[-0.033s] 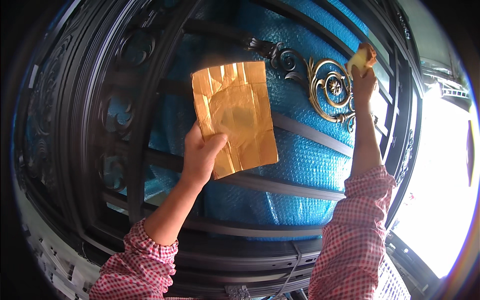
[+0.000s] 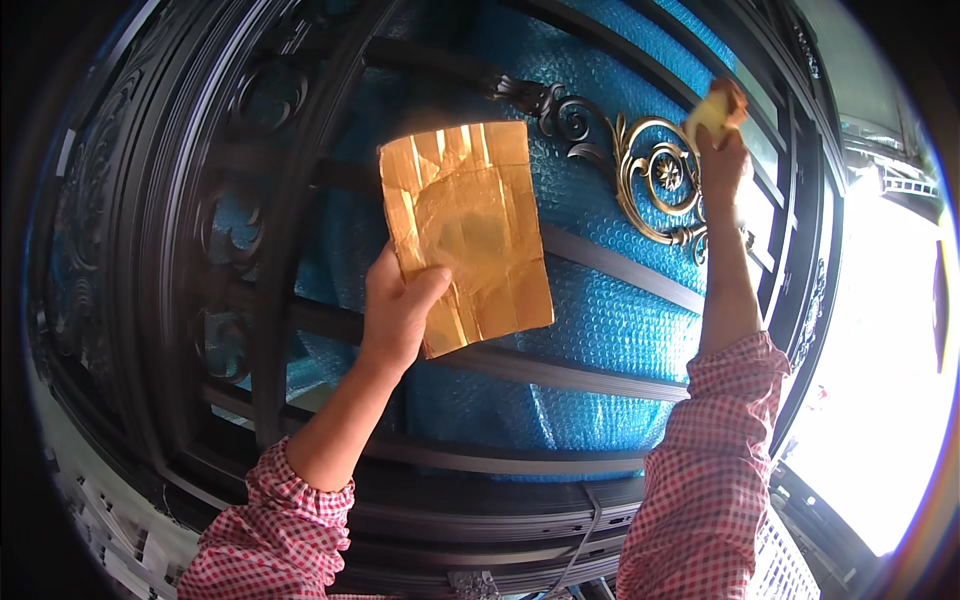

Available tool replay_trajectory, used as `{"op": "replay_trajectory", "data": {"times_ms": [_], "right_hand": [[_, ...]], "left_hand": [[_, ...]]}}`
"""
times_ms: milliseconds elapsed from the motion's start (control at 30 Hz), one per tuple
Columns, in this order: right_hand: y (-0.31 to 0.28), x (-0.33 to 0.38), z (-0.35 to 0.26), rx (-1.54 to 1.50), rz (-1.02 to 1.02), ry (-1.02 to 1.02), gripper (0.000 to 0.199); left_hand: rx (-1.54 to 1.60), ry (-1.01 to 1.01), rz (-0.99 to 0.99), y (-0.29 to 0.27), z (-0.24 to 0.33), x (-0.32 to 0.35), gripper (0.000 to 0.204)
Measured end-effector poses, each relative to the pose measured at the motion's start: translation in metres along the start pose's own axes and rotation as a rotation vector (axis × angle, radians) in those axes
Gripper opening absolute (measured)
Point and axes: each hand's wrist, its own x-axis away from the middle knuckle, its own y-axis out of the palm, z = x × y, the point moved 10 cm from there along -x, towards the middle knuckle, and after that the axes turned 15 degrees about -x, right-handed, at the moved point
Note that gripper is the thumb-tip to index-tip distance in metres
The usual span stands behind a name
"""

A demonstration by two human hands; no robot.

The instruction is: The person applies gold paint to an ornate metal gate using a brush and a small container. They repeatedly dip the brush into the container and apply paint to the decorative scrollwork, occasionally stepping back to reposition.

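Note:
My left hand (image 2: pixel 397 310) grips the lower left edge of a flat gold-coloured sheet (image 2: pixel 465 240), with the thumb across its front. The sheet is creased, looks like coated cardboard, and has a dull smear in its middle. At the upper right, my right hand (image 2: pixel 722 165) is closed on a yellowish sponge (image 2: pixel 716 110) with a brown-orange side, somewhat blurred. That sponge is by the dark bars, just right of a scroll ornament (image 2: pixel 668 175) coloured bronze-gold. Whether it touches metal I cannot tell.
A dark metal gate (image 2: pixel 610 265) with bars and scrollwork fills most of the view. Blue bubble wrap (image 2: pixel 590 420) lies behind its bars. More dark scrollwork (image 2: pixel 235 230) runs down the left panel. A thin cable (image 2: pixel 597 515) hangs near the lower edge; bright light is at right.
My right hand and the sponge have shifted slightly left, closer to the scroll ornament. The left hand and the gold sheet have barely moved.

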Motion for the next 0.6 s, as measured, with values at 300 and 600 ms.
{"op": "replay_trajectory", "data": {"times_ms": [300, 600], "right_hand": [[0.009, 0.002, -0.009, 0.249, -0.076, -0.156, 0.03], [-0.002, 0.003, 0.004, 0.281, -0.045, -0.087, 0.025]], "left_hand": [[-0.025, -0.007, -0.011, -0.001, -0.003, -0.002, 0.034], [-0.018, 0.002, -0.007, -0.002, -0.005, -0.002, 0.034]]}}
